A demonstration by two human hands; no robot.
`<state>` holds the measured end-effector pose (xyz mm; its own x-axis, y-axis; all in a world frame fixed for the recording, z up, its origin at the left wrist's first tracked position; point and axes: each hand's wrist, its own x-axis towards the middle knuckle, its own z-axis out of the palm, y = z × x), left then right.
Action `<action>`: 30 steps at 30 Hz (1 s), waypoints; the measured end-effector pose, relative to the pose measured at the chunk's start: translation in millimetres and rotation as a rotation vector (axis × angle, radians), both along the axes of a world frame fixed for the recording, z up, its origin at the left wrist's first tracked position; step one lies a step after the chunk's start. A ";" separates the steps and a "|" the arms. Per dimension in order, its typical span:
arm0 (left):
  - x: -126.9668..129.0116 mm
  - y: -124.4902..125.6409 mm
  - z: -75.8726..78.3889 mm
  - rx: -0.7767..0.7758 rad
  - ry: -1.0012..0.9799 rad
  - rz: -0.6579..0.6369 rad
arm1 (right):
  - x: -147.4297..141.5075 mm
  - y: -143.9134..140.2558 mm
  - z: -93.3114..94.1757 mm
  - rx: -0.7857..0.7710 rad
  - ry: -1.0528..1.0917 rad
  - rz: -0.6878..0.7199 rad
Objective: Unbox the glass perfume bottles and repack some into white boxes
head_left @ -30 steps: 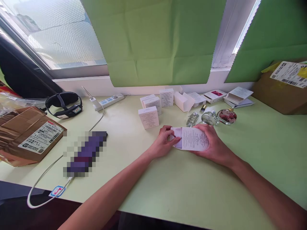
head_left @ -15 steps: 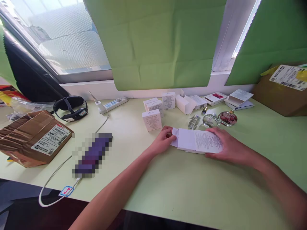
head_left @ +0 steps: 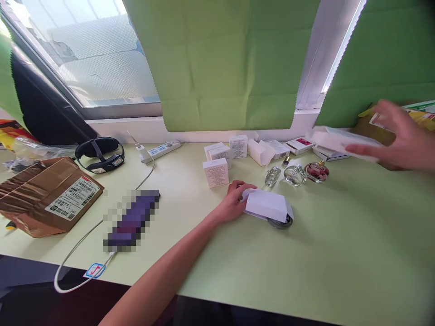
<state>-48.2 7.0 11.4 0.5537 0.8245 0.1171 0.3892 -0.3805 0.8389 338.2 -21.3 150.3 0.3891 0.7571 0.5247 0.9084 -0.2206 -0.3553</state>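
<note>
My left hand (head_left: 234,201) is closed on the left end of a folded white card insert (head_left: 267,204), low over the table. From beneath the insert's right end shows a dark coiled cable (head_left: 281,222). Up at the right, my right hand (head_left: 399,136) has hold of a flat white box (head_left: 340,139), blurred by motion, with the thumb across its near side; the grip of the other fingers is unclear. Behind the insert stand a clear glass bottle (head_left: 272,176), a round glass bottle (head_left: 295,175) and a red-toned round bottle (head_left: 316,171).
Several small white boxes (head_left: 216,173) stand behind my left hand, with opened cartons (head_left: 299,145) along the wall. At left are a brown carton (head_left: 50,197), a black headset (head_left: 100,154), a power strip (head_left: 161,151) and a pixelated phone (head_left: 132,219) on a white cable.
The white box has come off the card insert and moved up and right with my right hand. The insert and dark coil now show, while my left hand stays near its place.
</note>
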 end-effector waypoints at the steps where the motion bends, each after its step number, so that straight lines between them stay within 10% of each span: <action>1: -0.5 0.4 -0.2 -0.003 0.008 -0.011 | -12.1 4.5 8.2 0.039 0.006 0.068; 4: -0.5 3.1 -1.3 -0.005 -0.016 0.018 | -39.6 0.5 3.8 0.015 0.229 0.333; 7: 1.6 5.7 -2.6 0.005 -0.054 0.054 | -51.0 -13.8 -38.7 -0.853 0.349 0.774; 9: 3.2 6.6 -3.4 0.004 -0.066 0.094 | -59.1 -20.4 -74.4 -1.030 0.340 0.805; 14: 4.7 7.3 -5.2 0.002 -0.118 0.150 | -97.8 -24.4 -129.5 -0.677 0.279 0.857; 22: 4.6 5.8 1.0 0.086 -0.142 0.272 | -133.9 -30.2 -147.9 -0.552 0.333 0.844; 30: -7.2 10.0 90.5 0.372 0.026 0.369 | -144.7 -35.2 -140.4 -0.598 0.532 0.897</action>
